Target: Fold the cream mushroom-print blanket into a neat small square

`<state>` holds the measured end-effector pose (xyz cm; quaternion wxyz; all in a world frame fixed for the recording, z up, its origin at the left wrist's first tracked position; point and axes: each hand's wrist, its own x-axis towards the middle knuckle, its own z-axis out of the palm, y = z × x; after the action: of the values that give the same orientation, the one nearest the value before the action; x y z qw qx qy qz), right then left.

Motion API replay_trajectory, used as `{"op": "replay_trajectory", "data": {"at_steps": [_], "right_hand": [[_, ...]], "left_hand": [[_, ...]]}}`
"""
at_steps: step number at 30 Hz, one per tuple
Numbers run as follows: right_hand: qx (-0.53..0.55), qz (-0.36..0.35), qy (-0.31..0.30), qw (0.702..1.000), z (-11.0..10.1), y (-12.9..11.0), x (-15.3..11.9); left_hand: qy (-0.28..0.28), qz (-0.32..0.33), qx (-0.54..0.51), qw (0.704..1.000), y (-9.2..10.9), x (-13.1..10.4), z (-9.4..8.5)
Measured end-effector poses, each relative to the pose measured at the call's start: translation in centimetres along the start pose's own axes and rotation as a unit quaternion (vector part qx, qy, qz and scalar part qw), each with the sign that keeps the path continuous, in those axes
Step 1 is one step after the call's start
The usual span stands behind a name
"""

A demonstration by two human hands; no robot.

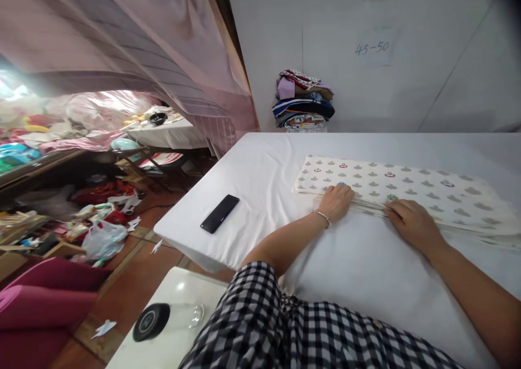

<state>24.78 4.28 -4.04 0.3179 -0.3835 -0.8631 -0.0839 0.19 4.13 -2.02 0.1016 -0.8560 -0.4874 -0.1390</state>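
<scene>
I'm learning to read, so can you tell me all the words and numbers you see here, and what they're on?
"45-50": handwritten on the pale sheet on the wall.
Black round lid: a mark in its middle, too small and blurred to read.
I can't read any words on the patterned cloth or the phone.

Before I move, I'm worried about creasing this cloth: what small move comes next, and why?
I'd probably nudge the near-edge layers gently into line. Both left hand and right hand are already at that edge of the printed cloth stack, where layers look slightly staggered.
</scene>
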Motion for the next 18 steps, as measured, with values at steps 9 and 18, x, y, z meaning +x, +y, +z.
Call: {"op": "replay_trajectory", "data": {"at_steps": [9, 18], "right_hand": [[-0.048, 0.010, -0.015, 0.999, 0.4, -0.2, -0.1], [-0.052, -0.012, -0.058, 0.997, 0.9, -0.2, 0.4]], "left_hand": [[-0.029, -0.158, 0.038, 0.986, -9.1, -4.9, -2.4], [-0.046, -0.205, 0.039, 0.977, -12.7, -5.4, -3.6]]}}
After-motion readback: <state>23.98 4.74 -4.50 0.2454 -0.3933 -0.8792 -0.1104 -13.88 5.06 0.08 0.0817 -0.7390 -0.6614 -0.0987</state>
